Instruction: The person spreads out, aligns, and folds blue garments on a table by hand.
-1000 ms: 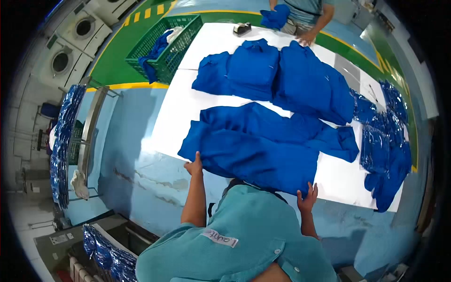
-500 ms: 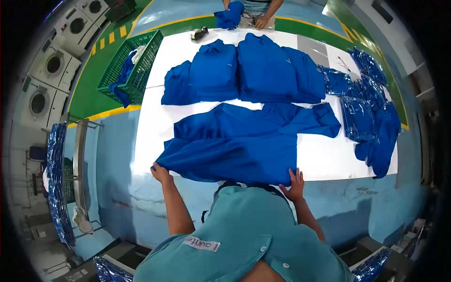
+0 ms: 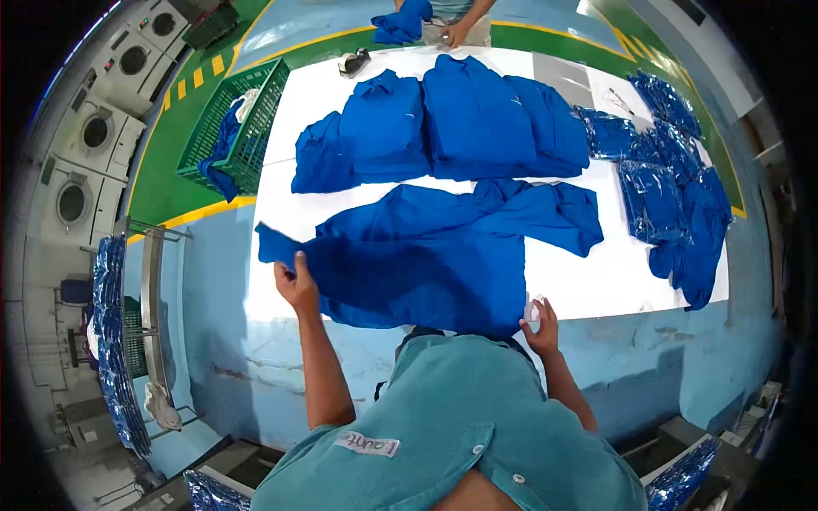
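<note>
A blue shirt [image 3: 426, 277] lies spread on the white table [image 3: 579, 285] in front of me, a sleeve stretching to the right. My left hand [image 3: 296, 284] is at its left side, thumb over the cloth and fingers at the edge. A narrow end of cloth sticks out beyond that hand, to the upper left. By the lower right corner of the shirt, my right hand [image 3: 541, 330] curves with thumb and forefinger apart. The thumb is close to the hem; whether it touches the cloth I cannot tell.
Folded blue shirts [image 3: 481, 119] stand in stacks behind the spread one. Plastic-wrapped blue garments [image 3: 652, 200] lie at the right. A green basket [image 3: 268, 119] holds cloth at the left. A tape dispenser [image 3: 354, 62] sits near the far edge, where another person [image 3: 460, 30] handles blue cloth.
My left hand has moved up and slightly right, and the shirt's left end has swung up and left. My right hand has gone from spread flat to curved beside the hem.
</note>
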`<action>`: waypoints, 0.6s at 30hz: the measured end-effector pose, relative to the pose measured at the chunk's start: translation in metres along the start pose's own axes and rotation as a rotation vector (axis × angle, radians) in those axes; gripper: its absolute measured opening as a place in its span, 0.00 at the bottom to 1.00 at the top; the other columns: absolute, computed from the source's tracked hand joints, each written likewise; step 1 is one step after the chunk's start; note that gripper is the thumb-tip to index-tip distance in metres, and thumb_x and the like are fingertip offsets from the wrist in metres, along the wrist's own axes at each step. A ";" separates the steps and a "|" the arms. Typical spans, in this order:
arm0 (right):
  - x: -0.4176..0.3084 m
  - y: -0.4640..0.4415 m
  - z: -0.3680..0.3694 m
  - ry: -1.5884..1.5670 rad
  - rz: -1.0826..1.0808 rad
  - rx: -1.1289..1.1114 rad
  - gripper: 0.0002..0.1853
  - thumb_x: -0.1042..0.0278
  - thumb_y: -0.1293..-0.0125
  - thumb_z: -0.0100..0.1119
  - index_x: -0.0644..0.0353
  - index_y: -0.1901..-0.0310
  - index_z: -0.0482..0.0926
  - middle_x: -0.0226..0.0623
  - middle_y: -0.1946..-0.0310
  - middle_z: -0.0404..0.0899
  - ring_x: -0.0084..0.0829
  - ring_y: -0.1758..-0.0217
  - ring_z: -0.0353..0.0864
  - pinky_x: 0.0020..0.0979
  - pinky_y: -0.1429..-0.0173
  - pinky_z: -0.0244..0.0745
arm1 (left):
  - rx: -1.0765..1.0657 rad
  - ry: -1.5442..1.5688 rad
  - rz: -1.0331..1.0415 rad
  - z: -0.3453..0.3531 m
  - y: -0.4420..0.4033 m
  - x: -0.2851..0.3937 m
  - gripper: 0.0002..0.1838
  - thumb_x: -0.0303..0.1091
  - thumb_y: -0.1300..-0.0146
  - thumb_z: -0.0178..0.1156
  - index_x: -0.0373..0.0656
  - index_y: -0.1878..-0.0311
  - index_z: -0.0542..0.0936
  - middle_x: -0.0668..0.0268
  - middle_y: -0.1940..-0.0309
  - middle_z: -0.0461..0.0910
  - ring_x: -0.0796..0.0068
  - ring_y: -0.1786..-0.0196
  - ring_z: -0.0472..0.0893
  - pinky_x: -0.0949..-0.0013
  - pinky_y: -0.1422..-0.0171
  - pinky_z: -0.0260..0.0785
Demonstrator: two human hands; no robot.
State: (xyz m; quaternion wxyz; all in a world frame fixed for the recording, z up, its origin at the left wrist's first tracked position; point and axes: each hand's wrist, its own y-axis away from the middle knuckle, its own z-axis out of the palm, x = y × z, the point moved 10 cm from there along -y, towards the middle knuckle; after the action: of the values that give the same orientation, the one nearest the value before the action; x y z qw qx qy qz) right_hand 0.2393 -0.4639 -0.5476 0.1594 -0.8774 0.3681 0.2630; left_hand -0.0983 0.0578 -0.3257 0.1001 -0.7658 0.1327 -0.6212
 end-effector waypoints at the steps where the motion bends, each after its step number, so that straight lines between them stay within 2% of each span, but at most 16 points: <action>1: -0.003 -0.003 -0.001 -0.020 -0.036 0.036 0.37 0.52 0.34 0.70 0.54 0.27 0.70 0.56 0.26 0.66 0.58 0.22 0.65 0.53 0.25 0.65 | -0.081 -0.048 -0.041 0.029 0.023 0.016 0.12 0.36 0.28 0.66 0.44 0.66 0.74 0.67 0.70 0.77 0.79 0.68 0.70 0.73 0.63 0.64; 2: -0.005 -0.007 -0.002 -0.041 -0.073 0.072 0.36 0.53 0.34 0.70 0.54 0.27 0.71 0.55 0.27 0.68 0.58 0.23 0.67 0.52 0.25 0.66 | -0.220 -0.212 -0.115 0.055 0.049 0.025 0.12 0.33 0.31 0.68 0.45 0.69 0.75 0.69 0.71 0.76 0.79 0.69 0.69 0.74 0.63 0.64; 3: -0.007 -0.009 -0.004 -0.062 -0.109 0.108 0.35 0.55 0.34 0.69 0.55 0.28 0.71 0.55 0.28 0.69 0.58 0.24 0.68 0.51 0.26 0.67 | -0.374 -0.223 0.062 0.088 0.078 0.029 0.10 0.31 0.34 0.71 0.44 0.68 0.78 0.68 0.70 0.80 0.76 0.71 0.70 0.73 0.63 0.65; 4: -0.010 -0.009 -0.007 -0.083 -0.144 0.145 0.34 0.56 0.34 0.69 0.55 0.28 0.71 0.55 0.29 0.71 0.57 0.25 0.69 0.50 0.26 0.68 | -0.586 -0.098 0.058 0.123 0.114 0.007 0.11 0.33 0.37 0.74 0.43 0.66 0.79 0.59 0.58 0.86 0.64 0.58 0.83 0.66 0.52 0.74; 6: -0.014 -0.008 -0.010 -0.078 -0.129 0.133 0.33 0.58 0.34 0.69 0.56 0.29 0.72 0.55 0.30 0.72 0.57 0.25 0.70 0.50 0.26 0.68 | -0.851 0.001 0.317 0.174 0.183 0.062 0.13 0.36 0.40 0.77 0.42 0.63 0.81 0.50 0.39 0.82 0.51 0.35 0.81 0.57 0.35 0.74; 7: -0.015 -0.008 -0.013 -0.068 -0.113 0.126 0.33 0.59 0.34 0.69 0.56 0.29 0.72 0.54 0.31 0.73 0.57 0.26 0.70 0.49 0.26 0.69 | -1.190 -0.178 0.217 0.189 0.221 0.043 0.16 0.39 0.42 0.78 0.42 0.56 0.85 0.48 0.27 0.73 0.47 0.21 0.69 0.53 0.22 0.65; 9: -0.018 -0.011 -0.018 -0.048 -0.081 0.120 0.32 0.62 0.35 0.69 0.57 0.30 0.73 0.54 0.33 0.75 0.56 0.27 0.71 0.48 0.26 0.69 | -1.424 -0.234 0.119 0.194 0.259 -0.010 0.23 0.42 0.43 0.79 0.44 0.48 0.86 0.49 0.25 0.72 0.47 0.26 0.74 0.54 0.24 0.68; 11: -0.008 -0.010 -0.020 -0.045 -0.073 0.141 0.31 0.62 0.35 0.69 0.58 0.31 0.73 0.53 0.33 0.76 0.56 0.28 0.72 0.48 0.27 0.69 | -1.257 -0.339 0.040 0.187 0.246 -0.052 0.24 0.45 0.44 0.78 0.44 0.48 0.86 0.51 0.30 0.77 0.47 0.32 0.79 0.54 0.29 0.72; 12: -0.001 -0.005 -0.022 -0.039 -0.067 0.153 0.31 0.63 0.36 0.69 0.58 0.31 0.73 0.53 0.34 0.76 0.56 0.28 0.73 0.48 0.27 0.70 | -1.262 -0.340 0.039 0.185 0.243 -0.075 0.24 0.45 0.44 0.78 0.44 0.48 0.86 0.51 0.30 0.77 0.47 0.32 0.79 0.54 0.29 0.72; 14: 0.009 0.004 -0.023 -0.030 -0.058 0.166 0.31 0.64 0.37 0.70 0.59 0.33 0.74 0.53 0.35 0.77 0.55 0.30 0.74 0.48 0.28 0.71 | -0.957 -0.454 0.105 0.161 0.203 -0.108 0.26 0.46 0.46 0.79 0.43 0.47 0.85 0.53 0.37 0.81 0.46 0.41 0.83 0.52 0.37 0.76; 16: 0.001 0.003 -0.022 -0.050 -0.062 0.134 0.30 0.64 0.38 0.69 0.58 0.33 0.75 0.53 0.36 0.77 0.55 0.30 0.74 0.48 0.28 0.71 | -0.721 -0.693 0.044 0.130 0.177 -0.121 0.25 0.42 0.45 0.77 0.44 0.46 0.82 0.54 0.48 0.84 0.47 0.48 0.83 0.51 0.44 0.77; 17: -0.005 0.001 -0.020 -0.065 -0.064 0.107 0.30 0.65 0.39 0.69 0.58 0.34 0.75 0.53 0.36 0.77 0.55 0.31 0.75 0.47 0.29 0.71 | -0.716 -0.698 0.044 0.126 0.175 -0.127 0.25 0.42 0.45 0.77 0.44 0.46 0.82 0.54 0.48 0.84 0.47 0.48 0.83 0.51 0.44 0.77; 18: -0.014 -0.001 -0.021 -0.081 -0.067 0.080 0.30 0.65 0.39 0.69 0.58 0.35 0.76 0.52 0.36 0.77 0.55 0.32 0.75 0.47 0.29 0.72 | -0.624 -0.808 -0.016 0.110 0.171 -0.153 0.27 0.41 0.46 0.77 0.44 0.45 0.80 0.54 0.50 0.85 0.47 0.50 0.84 0.51 0.46 0.77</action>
State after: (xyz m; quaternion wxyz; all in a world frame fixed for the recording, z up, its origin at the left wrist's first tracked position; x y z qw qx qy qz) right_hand 0.2387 -0.4649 -0.5225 0.2180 -0.8708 0.3419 0.2779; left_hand -0.0333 -0.0552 -0.5443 -0.0948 -0.9393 0.2566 -0.2072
